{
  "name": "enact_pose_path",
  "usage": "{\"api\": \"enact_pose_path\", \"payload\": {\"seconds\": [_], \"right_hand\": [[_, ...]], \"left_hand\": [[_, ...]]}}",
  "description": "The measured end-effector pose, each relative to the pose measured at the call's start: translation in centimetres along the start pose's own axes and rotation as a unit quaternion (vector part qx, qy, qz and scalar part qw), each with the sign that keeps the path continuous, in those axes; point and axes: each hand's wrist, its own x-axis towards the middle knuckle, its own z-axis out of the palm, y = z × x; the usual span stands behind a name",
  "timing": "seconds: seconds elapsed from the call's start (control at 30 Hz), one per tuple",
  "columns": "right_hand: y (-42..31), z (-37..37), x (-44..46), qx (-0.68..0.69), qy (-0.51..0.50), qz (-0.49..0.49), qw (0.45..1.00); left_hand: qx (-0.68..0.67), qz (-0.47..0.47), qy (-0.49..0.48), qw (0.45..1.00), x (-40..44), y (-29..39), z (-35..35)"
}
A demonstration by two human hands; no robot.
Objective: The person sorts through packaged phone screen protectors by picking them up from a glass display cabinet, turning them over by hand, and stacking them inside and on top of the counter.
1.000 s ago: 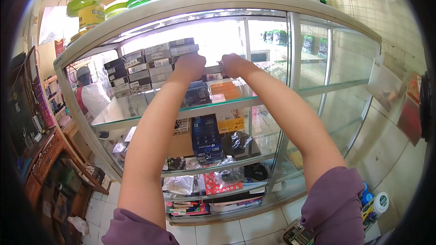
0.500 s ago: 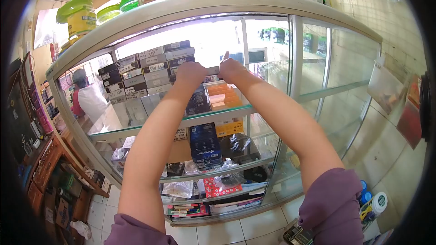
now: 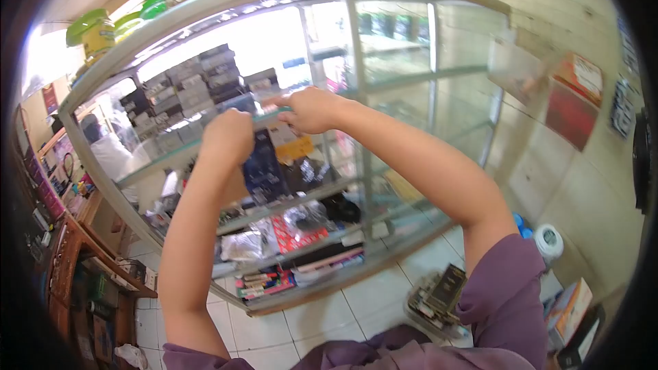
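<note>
Both arms reach toward a glass display cabinet [image 3: 354,62]. My left hand [image 3: 232,136] is closed at the front of the glass shelf, near a dark blue box [image 3: 264,168]; what it holds, if anything, is hidden. To its right, my right hand [image 3: 308,111] is beside the shelf edge, its fingers partly spread and blurred, with nothing clear in them. Stacked phone boxes [image 3: 195,92] stand on the shelf behind and left of my left hand. A yellow-orange packet [image 3: 293,149] lies below my right hand.
Wooden shelving [image 3: 65,250] runs down the left side, near a partly seen person [image 3: 113,157]. Green and yellow tubs [image 3: 96,35] stand above the cabinet. A plastic container with dark items [image 3: 439,294] sits on the tiled floor. Red papers [image 3: 572,113] hang on the right wall.
The view has turned right and downward. My hands have moved lower and farther apart, away from the upper boxes to the shelf's front edge. My right fingers have loosened.
</note>
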Motion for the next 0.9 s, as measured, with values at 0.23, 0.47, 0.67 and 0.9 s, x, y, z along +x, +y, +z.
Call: {"api": "enact_pose_path", "payload": {"seconds": [0.23, 0.47, 0.67, 0.9], "right_hand": [[-1.2, 3.8, -22.3, 0.011, 0.012, -0.016, 1.0], [4.5, 11.1, -45.0, 0.173, 0.03, 0.12, 0.977], [7.8, 26.0, -58.3, 0.183, 0.198, 0.442, 0.855], [5.9, 40.6, -64.1, 0.161, 0.26, 0.582, 0.753]], "left_hand": [[-0.123, 0.097, -0.114, 0.981, -12.3, 8.8, 1.3], [-0.299, 0.308, -0.275, 0.86, -19.7, 22.1, 7.4], [-0.411, 0.379, -0.324, 0.763, -24.9, 34.4, 21.0], [-0.541, 0.2, -0.257, 0.776, -32.7, 43.1, 32.1]]}}
